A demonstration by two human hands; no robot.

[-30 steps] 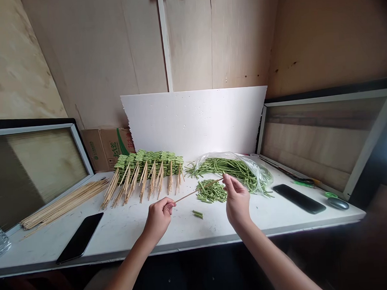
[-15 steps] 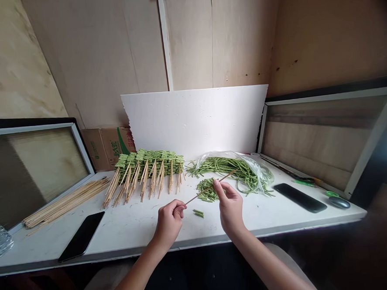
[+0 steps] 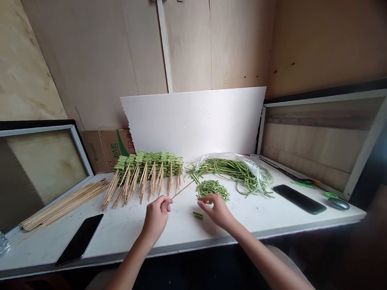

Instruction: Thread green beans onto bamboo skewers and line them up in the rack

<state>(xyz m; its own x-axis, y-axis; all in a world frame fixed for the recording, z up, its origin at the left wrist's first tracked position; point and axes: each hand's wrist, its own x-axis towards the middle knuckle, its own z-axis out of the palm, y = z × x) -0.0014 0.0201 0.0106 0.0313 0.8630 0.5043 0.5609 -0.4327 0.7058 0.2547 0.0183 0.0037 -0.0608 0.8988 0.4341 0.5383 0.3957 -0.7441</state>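
My left hand [image 3: 156,216] pinches the near end of a bare bamboo skewer [image 3: 185,189] that slants up to the right over the white table [image 3: 126,232]. My right hand [image 3: 217,209] is lowered to the table beside a small heap of cut green bean pieces [image 3: 212,189], its fingers curled and reaching left toward two loose pieces [image 3: 197,214]. Whether those fingers hold a piece I cannot make out. Behind the heap lie long green beans [image 3: 234,171] spilling from a clear plastic bag [image 3: 247,163].
Several finished bean skewers [image 3: 149,169] are stacked at the back left, beside a pile of bare skewers [image 3: 64,205]. A black phone [image 3: 79,239] lies at the left, a dark remote [image 3: 298,198], a mouse [image 3: 338,203] and scissors [image 3: 305,182] at the right. A white foam board [image 3: 195,123] stands behind.
My right hand let go of the skewer's far part and dropped to the table by the cut bean heap. My left hand moved slightly left, the skewer still in it.
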